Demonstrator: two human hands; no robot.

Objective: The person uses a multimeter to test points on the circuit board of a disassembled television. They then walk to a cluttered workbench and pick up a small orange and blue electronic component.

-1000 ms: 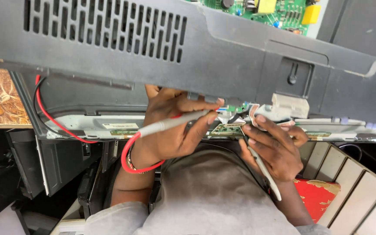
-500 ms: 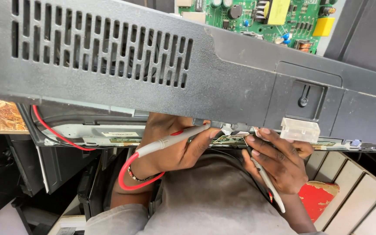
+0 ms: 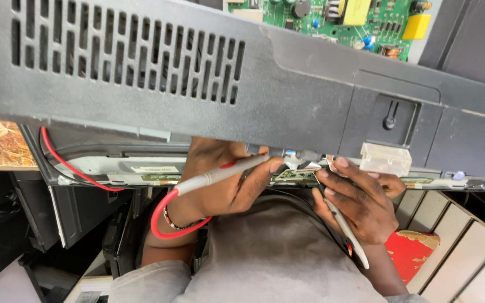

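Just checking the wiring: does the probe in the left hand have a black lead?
No, the probe in the left hand trails a red lead.

Grey probe [image 3: 220,174] with red lead [image 3: 161,221] between left fingers; grey slotted cover [image 3: 141,73] above; green board [image 3: 355,22].
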